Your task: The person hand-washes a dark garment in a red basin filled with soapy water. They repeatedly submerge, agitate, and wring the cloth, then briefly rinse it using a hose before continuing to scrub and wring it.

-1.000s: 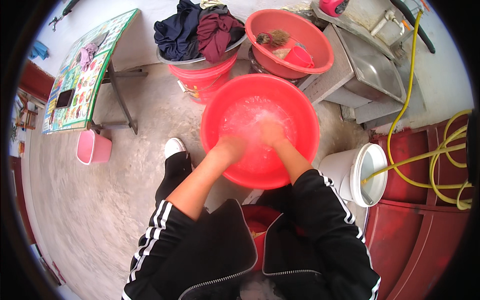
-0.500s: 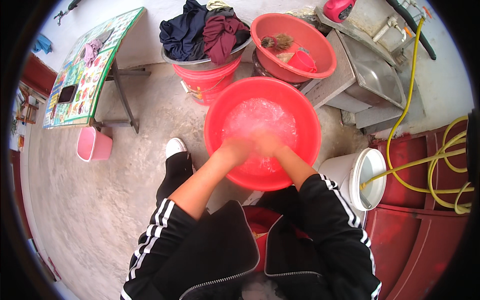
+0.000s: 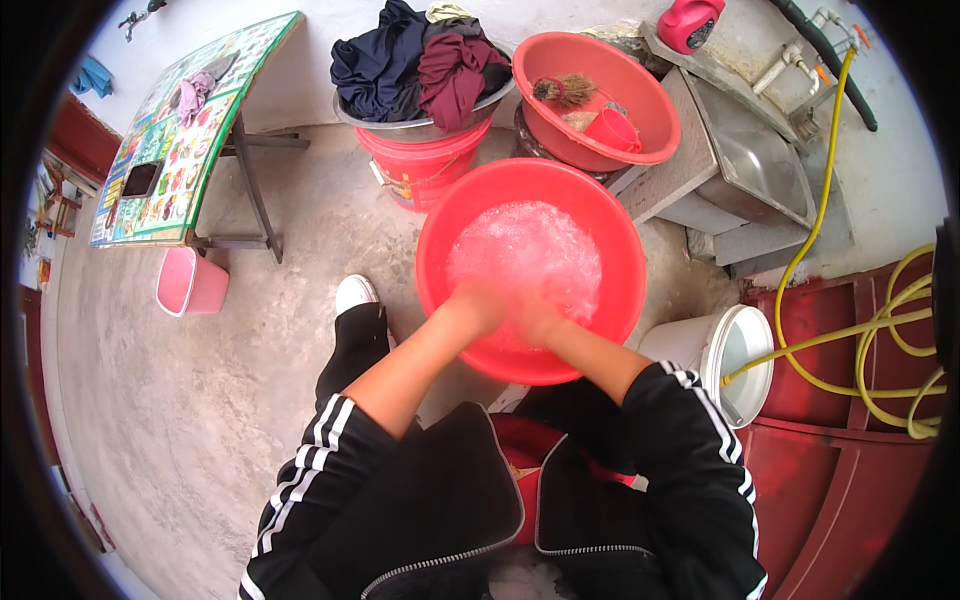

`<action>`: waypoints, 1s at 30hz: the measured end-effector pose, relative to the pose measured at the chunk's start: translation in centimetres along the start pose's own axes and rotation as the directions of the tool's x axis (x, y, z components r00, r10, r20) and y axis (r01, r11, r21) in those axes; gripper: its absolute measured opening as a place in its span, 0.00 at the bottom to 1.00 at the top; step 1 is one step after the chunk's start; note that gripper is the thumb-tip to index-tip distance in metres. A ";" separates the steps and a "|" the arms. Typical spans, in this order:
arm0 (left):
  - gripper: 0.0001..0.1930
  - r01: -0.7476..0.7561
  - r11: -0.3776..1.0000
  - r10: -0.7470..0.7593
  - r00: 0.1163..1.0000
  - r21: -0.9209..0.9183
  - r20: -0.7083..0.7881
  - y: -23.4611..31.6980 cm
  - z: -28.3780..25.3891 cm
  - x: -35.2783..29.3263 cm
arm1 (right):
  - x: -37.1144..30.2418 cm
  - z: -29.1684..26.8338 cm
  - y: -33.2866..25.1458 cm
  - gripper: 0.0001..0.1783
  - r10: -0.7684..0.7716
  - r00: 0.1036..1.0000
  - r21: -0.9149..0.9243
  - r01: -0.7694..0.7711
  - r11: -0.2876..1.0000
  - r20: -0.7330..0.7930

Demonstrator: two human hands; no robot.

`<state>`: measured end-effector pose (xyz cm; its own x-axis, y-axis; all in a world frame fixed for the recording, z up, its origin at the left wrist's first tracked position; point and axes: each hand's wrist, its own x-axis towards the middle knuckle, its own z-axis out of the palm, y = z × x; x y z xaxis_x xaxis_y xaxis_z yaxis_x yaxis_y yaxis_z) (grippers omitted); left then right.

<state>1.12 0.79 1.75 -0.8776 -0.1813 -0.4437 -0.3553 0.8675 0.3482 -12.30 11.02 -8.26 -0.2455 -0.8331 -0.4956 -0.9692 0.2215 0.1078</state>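
Observation:
A large red basin (image 3: pixel 432 270) stands in front of me, partly filled with churning, frothy water (image 3: pixel 535 240). Both hands are down inside it, close together at its near side. My left hand (image 3: pixel 476 307) is smeared by motion, and its fingers fade into the splashing water. Just to its right, my right hand (image 3: pixel 540 318) is blurred in the same way. Whether either one holds anything under the surface is hidden. No cloth or other object shows clearly in the water.
Behind stand a metal basin of dark clothes (image 3: pixel 385 65) on a red bucket (image 3: pixel 425 165), and an orange-red basin (image 3: pixel 660 110) with a brush (image 3: pixel 568 90) and scoop (image 3: pixel 612 130). A sink (image 3: pixel 760 150), white bucket (image 3: pixel 715 365) and yellow hose (image 3: pixel 822 190) are right; a table (image 3: pixel 190 150) and pink bin (image 3: pixel 205 288) left.
My right hand has shifted toward me within the basin, and my left hand stays near the same spot. The water's froth has changed shape. The whole view has shifted slightly.

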 end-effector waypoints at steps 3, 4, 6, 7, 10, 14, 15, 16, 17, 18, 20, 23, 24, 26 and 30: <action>0.11 0.030 0.999 -0.031 0.999 -0.029 -0.039 -0.3 0.4 0.4 | -0.3 -2.8 0.1 0.26 -0.139 0.990 0.195 0.142 0.970 -0.029; 0.11 0.030 1.000 -0.030 0.995 -0.004 -0.093 -0.1 0.6 0.8 | 1.0 -1.4 1.8 0.27 0.012 0.995 0.209 0.010 0.978 -0.102; 0.10 0.034 0.999 -0.030 0.994 0.038 -0.102 0.4 0.6 0.7 | 2.5 0.2 1.6 0.28 0.140 0.980 0.146 -0.120 0.982 -0.142; 0.10 0.027 0.998 -0.024 0.998 0.061 -0.063 0.7 0.1 0.6 | 2.4 0.9 -0.1 0.29 0.133 0.984 0.056 -0.127 0.990 -0.116; 0.10 0.014 1.000 -0.016 0.997 -0.021 -0.075 0.2 0.3 0.7 | 3.2 2.5 -1.5 0.30 -0.252 0.945 0.314 0.309 0.898 -0.209; 0.10 0.042 0.994 -0.060 0.982 -0.105 -0.180 -0.4 0.8 -0.2 | 4.5 -2.6 0.4 0.27 0.057 0.998 0.448 -0.063 0.892 0.027; 0.10 0.042 0.996 -0.053 0.986 -0.074 -0.158 -0.4 0.6 -0.2 | 4.8 -1.7 0.3 0.26 0.078 0.980 0.237 -0.033 0.971 -0.185; 0.10 0.032 0.999 -0.037 0.991 -0.043 -0.128 -0.3 0.4 -0.4 | 4.6 0.4 -0.1 0.25 0.059 0.923 0.016 -0.057 0.998 -0.381; 0.09 -0.002 0.999 -0.005 0.993 -0.051 -0.119 -0.3 0.7 -0.8 | 4.5 2.3 -0.7 0.24 -0.010 0.838 -0.194 -0.115 0.974 -0.545; 0.09 -0.032 0.998 0.025 0.993 -0.058 -0.118 -0.4 0.8 -1.1 | 4.5 2.4 -1.0 0.24 -0.100 0.905 -0.086 0.070 0.994 -0.414; 0.09 -0.153 0.979 0.128 0.975 -0.133 -0.181 -0.8 1.2 -1.9 | 4.7 2.5 -1.4 0.25 -0.334 0.927 0.206 0.365 0.908 -0.170; 0.09 -0.193 0.975 0.109 0.851 -0.113 -0.515 -1.9 4.7 -2.4 | 5.2 -3.2 -1.0 0.25 0.038 0.998 0.439 -0.012 0.898 -0.051; 0.09 -0.221 0.970 0.144 0.859 -0.102 -0.491 -2.0 4.7 -2.6 | 5.3 -2.7 -1.0 0.25 0.125 0.974 0.358 -0.050 0.932 -0.190; 0.09 -0.262 0.960 0.198 0.881 -0.095 -0.431 -2.1 4.6 -3.4 | 5.2 0.3 -1.7 0.25 0.233 0.859 0.211 -0.150 0.966 -0.457; 0.10 -0.311 0.928 0.207 0.889 -0.205 -0.410 -3.0 4.6 -4.8 | 4.9 0.8 -1.1 0.25 -0.146 0.948 0.181 0.202 0.963 -0.284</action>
<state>7.91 1.19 -0.95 -0.9851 -0.1713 0.0159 -0.1231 0.7663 0.6306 -12.45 7.05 -11.48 -0.0972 -0.9658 -0.2403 -0.9789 0.1363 -0.1520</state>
